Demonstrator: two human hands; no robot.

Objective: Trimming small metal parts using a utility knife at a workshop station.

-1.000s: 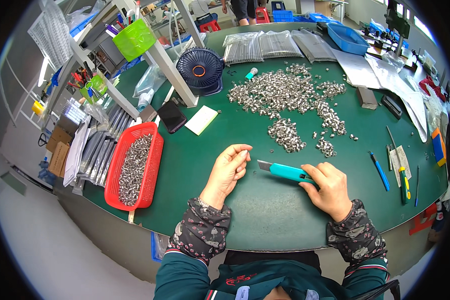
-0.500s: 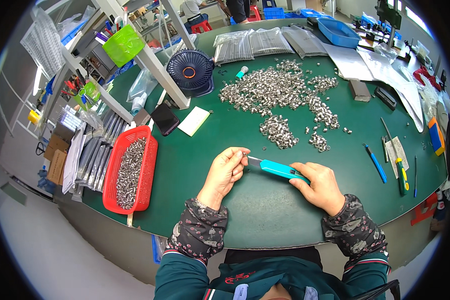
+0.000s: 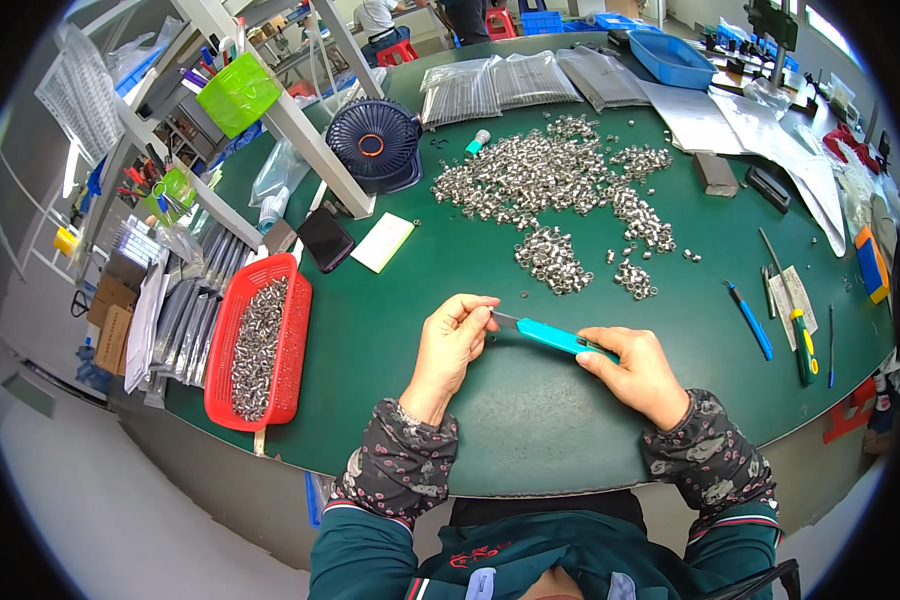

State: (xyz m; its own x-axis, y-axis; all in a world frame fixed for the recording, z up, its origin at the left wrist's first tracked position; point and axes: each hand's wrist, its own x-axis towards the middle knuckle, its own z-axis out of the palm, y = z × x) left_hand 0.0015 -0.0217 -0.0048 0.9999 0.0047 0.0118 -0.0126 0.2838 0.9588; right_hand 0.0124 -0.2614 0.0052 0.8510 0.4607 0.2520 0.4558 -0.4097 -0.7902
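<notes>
Head view — teal knife (image 3: 550,336) in right fingers (image 3: 608,338)

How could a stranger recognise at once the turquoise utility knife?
Start from the large green table, then find the person's right hand. It holds the turquoise utility knife. Unlike the slim blue tool farther right, it shows a flat grey blade.

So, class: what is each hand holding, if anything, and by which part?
The right hand grips a teal utility knife by the rear of its handle. The left hand appears to pinch a small metal piece, mostly hidden; which part cannot be told.
</notes>
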